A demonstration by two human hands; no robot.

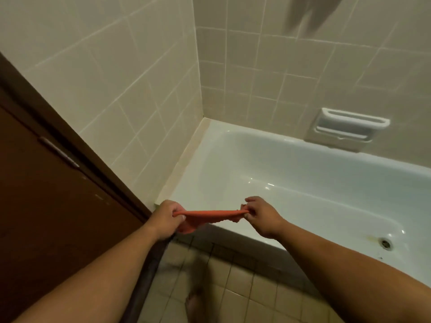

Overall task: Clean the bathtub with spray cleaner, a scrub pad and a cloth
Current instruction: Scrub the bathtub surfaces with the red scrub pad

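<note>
An orange cloth point(207, 216) is stretched between both hands above the near left corner of the white bathtub point(291, 173). My left hand point(166, 217) pinches its left end and my right hand point(261, 214) pinches its right end. The cloth sags in the middle over the tub's front rim. The tub's inside looks wet and shiny, with the drain point(386, 243) at the lower right and a yellowish stain beside it. No spray bottle or scrub pad is in view.
Beige tiled walls meet at the tub's far left corner. A white soap dish point(349, 124) is set in the back wall. A brown door point(46, 194) stands at the left. Tiled floor point(233, 287) lies below, with a foot showing.
</note>
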